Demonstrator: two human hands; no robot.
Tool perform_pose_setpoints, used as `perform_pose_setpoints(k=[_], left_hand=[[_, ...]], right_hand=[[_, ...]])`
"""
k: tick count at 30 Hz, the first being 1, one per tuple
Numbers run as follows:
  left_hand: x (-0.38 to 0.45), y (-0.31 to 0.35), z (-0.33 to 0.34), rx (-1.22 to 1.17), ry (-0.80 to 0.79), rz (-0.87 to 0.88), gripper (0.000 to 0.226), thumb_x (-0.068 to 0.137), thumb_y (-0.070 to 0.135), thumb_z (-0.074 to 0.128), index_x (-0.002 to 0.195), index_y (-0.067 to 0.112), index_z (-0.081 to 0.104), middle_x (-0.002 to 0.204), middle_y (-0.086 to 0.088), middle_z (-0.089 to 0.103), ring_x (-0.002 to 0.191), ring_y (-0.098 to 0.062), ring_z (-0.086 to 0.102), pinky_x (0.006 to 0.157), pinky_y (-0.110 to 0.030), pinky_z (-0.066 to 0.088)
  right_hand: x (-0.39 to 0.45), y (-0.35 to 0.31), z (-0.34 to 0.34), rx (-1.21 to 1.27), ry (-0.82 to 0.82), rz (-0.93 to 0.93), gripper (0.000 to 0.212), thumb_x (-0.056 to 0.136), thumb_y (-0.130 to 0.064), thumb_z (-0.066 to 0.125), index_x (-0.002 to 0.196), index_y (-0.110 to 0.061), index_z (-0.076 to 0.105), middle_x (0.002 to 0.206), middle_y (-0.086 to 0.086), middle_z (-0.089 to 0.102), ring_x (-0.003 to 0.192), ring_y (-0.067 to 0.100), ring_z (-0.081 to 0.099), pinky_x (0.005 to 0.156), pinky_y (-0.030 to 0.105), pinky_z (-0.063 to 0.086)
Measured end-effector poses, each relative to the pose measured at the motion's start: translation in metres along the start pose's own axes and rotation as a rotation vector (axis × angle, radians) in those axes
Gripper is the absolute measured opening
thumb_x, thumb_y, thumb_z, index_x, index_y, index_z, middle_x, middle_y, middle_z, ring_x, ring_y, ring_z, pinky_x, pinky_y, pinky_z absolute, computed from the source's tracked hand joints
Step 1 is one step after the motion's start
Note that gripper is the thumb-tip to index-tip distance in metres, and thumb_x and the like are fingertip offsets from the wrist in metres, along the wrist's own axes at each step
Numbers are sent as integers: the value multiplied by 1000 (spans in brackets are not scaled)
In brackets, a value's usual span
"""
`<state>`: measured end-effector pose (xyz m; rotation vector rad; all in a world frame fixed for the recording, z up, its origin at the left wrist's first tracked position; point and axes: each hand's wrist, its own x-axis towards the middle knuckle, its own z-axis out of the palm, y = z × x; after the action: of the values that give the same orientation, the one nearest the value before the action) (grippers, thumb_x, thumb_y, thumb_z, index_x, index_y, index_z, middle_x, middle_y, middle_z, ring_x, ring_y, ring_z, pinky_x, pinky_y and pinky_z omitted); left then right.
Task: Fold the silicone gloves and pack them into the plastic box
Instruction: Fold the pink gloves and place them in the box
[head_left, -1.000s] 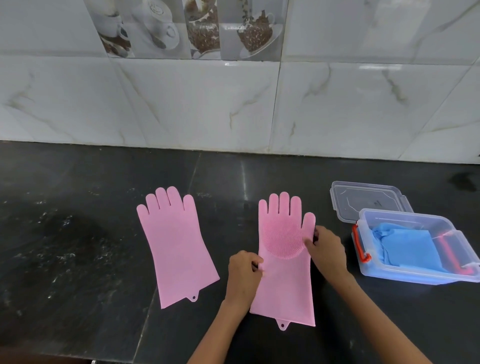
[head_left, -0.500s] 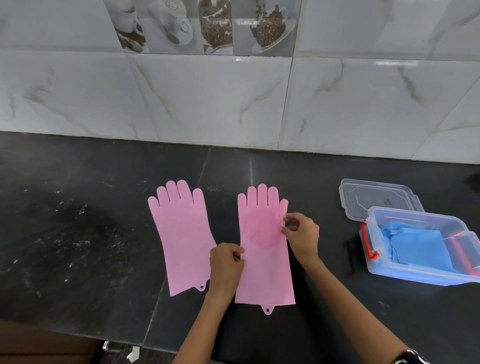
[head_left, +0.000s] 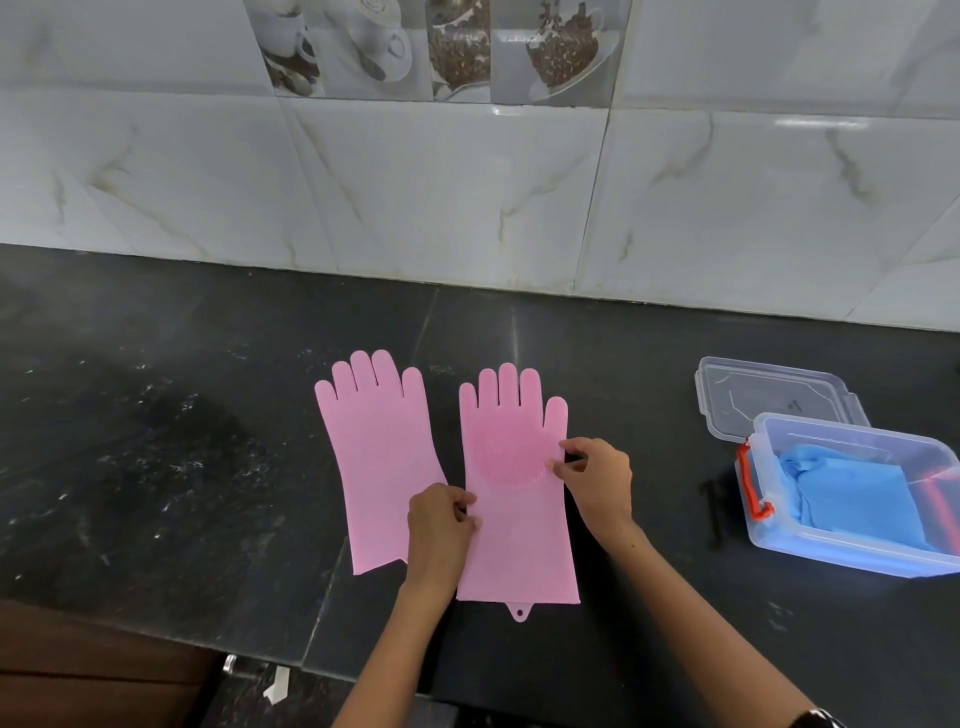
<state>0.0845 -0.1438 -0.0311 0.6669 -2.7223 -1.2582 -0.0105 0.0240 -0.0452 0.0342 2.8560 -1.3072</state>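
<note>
Pink gloves lie flat mid-worktop: plain glove (head_left: 382, 457), nubby glove (head_left: 511, 499) beside it. My left hand (head_left: 441, 525) and right hand (head_left: 597, 478) fingers pinch the nubby one's side edges; plastic box (head_left: 852, 493) sits at the right edge.

- Two pink silicone gloves on the black counter: the left glove (head_left: 376, 452) and the right glove (head_left: 514, 499).
- Two hands at work: left hand (head_left: 440, 525), right hand (head_left: 597, 478).
- One clear plastic box (head_left: 852, 545).
- One loose lid (head_left: 774, 397).
- One blue folded item (head_left: 857, 499) inside the box.
</note>
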Motion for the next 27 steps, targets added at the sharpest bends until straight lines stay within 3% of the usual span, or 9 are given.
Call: perform_pose_setpoints(k=[6, 10, 12, 15, 17, 19, 21, 23, 27], left_hand=[[2, -2, -4, -13, -1, 19, 22, 78, 4, 73, 99, 9, 69, 92, 0, 61, 72, -5, 55, 66, -7, 40], [7, -4, -17, -36, 48, 2, 17, 80, 5, 71, 95, 11, 69, 95, -1, 62, 74, -7, 56, 62, -8, 41], [10, -8, -26, -14, 94, 0, 17, 83, 4, 67, 98, 12, 69, 101, -1, 60, 80, -9, 55, 67, -9, 41], [14, -21, -44, 64, 188, -24, 19, 85, 5, 65, 103, 11, 68, 112, -4, 54, 100, -17, 54, 87, -18, 40], [16, -32, -54, 143, 235, -70, 22, 86, 6, 64, 108, 10, 66, 121, -7, 48, 115, -21, 47, 97, -24, 38], [18, -43, -62, 192, 234, -139, 27, 87, 7, 63, 114, 11, 63, 125, -8, 42, 120, -23, 41, 100, -27, 38], [19, -50, -67, 168, 184, -187, 28, 88, 5, 60, 116, 12, 61, 122, -7, 40, 116, -23, 44, 96, -24, 38], [20, -53, -69, 123, 151, -197, 29, 86, 0, 58, 113, 10, 61, 118, -7, 41, 110, -21, 47, 90, -19, 36], [22, -56, -77, 29, 202, -221, 39, 82, -13, 50, 114, 6, 63, 115, -9, 49, 101, -19, 52, 91, -22, 43]], right_hand=[[-3, -7, -3, -169, -5, -53, 29, 84, -19, 69, 113, -13, 67, 110, 3, 66, 84, 16, 65, 76, 30, 55], [-1, -29, 5, -127, 5, -163, 24, 86, -19, 67, 110, -15, 69, 111, 2, 68, 88, 16, 66, 81, 30, 55], [4, -47, 15, -92, -36, -201, 24, 86, -18, 68, 109, -14, 70, 111, 3, 70, 90, 16, 67, 87, 28, 53], [12, -79, 37, -52, -126, -250, 23, 86, -17, 67, 109, -11, 70, 110, 6, 71, 92, 18, 67, 91, 26, 50], [17, -99, 52, -91, -199, -258, 20, 88, -19, 65, 103, -8, 71, 103, 8, 72, 89, 22, 67, 86, 28, 52], [22, -115, 68, -204, -292, -256, 21, 89, -24, 63, 81, -5, 68, 82, 9, 68, 76, 23, 63, 72, 30, 50], [24, -126, 83, -294, -347, -216, 28, 89, -29, 62, 73, -6, 58, 71, 5, 56, 67, 20, 54, 61, 27, 40], [26, -131, 95, -321, -363, -168, 26, 88, -30, 63, 82, -5, 59, 73, 4, 52, 68, 19, 50, 59, 27, 35], [33, -137, 108, -300, -454, -102, 21, 85, -21, 67, 84, -1, 61, 78, 11, 60, 72, 23, 54, 63, 28, 39]])
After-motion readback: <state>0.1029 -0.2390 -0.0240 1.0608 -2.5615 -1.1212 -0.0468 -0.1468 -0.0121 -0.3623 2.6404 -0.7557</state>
